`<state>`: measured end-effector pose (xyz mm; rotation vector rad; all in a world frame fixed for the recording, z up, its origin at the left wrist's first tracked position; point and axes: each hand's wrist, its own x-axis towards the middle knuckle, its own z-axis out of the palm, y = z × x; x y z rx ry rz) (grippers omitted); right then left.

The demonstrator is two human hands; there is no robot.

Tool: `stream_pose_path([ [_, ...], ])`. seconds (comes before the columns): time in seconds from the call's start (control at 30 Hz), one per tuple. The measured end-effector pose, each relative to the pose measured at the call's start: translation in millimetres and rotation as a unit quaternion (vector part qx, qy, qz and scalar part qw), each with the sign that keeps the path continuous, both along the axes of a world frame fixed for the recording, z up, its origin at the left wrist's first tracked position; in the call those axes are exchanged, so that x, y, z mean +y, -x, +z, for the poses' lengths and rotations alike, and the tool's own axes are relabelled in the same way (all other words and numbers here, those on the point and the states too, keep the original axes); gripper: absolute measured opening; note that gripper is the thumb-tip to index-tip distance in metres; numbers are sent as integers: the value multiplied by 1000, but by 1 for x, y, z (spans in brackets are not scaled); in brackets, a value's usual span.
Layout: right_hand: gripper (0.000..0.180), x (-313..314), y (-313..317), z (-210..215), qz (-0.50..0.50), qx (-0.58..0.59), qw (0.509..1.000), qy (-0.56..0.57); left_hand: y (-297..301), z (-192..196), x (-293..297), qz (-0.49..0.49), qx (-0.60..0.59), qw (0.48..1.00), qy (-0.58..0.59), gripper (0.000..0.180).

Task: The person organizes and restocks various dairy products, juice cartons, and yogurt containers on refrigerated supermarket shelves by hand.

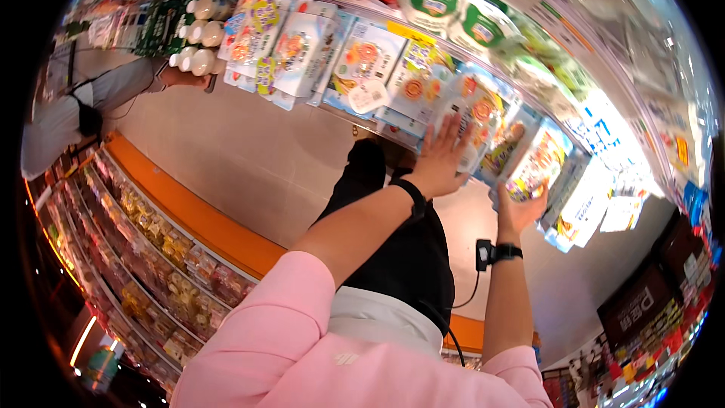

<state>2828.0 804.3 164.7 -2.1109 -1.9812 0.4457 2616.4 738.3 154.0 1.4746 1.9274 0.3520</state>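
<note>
My left hand [440,157] lies flat with its fingers stretched out against a clear-fronted package [482,115] with orange round pictures, at the shelf's front edge. To the right of it, my right hand [521,210] is closed around the lower end of a blue and white package [540,160] with a colourful printed front. Its fingers are partly hidden behind that package. Between the two hands hangs or stands another blue package [504,147] with a yellow-green label. What is inside the packages cannot be made out.
More blue and white packages [368,60] line the shelf to the left, near white-capped bottles [202,32]. Green and white bags [430,4] fill the tier beyond. Another person's arm [124,83] reaches in at far left. Behind me runs a rack of small packs [162,242] with an orange base [189,200].
</note>
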Motion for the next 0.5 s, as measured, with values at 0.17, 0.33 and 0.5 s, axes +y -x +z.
stream_pose_path([
  [0.17,96,-23,-1,35,-101,330,932,110,15,7,-14,18,-19,1000,-9,108],
  [0.33,100,-66,8,95,-46,336,924,179,36,14,-26,23,-70,997,-18,95],
  [0.5,101,-85,50,127,129,331,918,179,76,69,-45,42,-208,974,-85,78],
])
